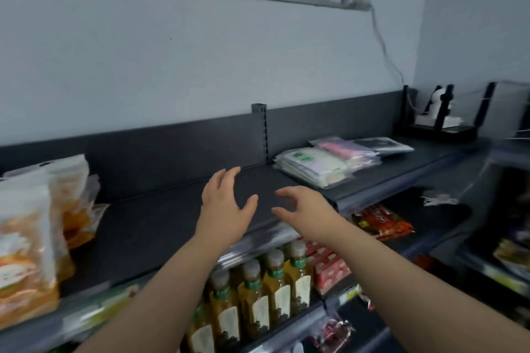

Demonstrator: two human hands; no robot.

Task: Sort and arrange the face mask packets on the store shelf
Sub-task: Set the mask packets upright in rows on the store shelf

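While both arms reach out over the top shelf [149,223], neither holds anything.

- Left grip [226,206]: palm down, fingers straight and fanned, thumb out to the side, over bare shelf.
- Right grip [311,209]: fingers loosely bent, thumb and forefinger apart, nothing between them. Reads as slack, not a pinch.
- Contact with the shelf surface: cannot tell, as the frame is blurred.

The face mask packets lie flat on the same shelf, just right of the upright post [259,129]. There are three low piles: a white stack [312,170], a pink stack [348,152] behind it and a dark stack [384,145] furthest back. The edges overlap a little.

Lying flat probably suits them, since thin soft packets would likely slump if stood on end. The grouping by colour suggests the sorting is well along, with squaring-up left to do.

The white stack is the nearest to the right grip. It lies beyond it and to its right, apart, with no contact. The left grip is further off, with the right grip between it and the packets.

The hands are over a bare stretch of shelf between the orange snack bags [31,238] at far left and the packets. It could serve as room to lay out rows. The juice bottles [272,281] on the shelf below look unrelated to the task.
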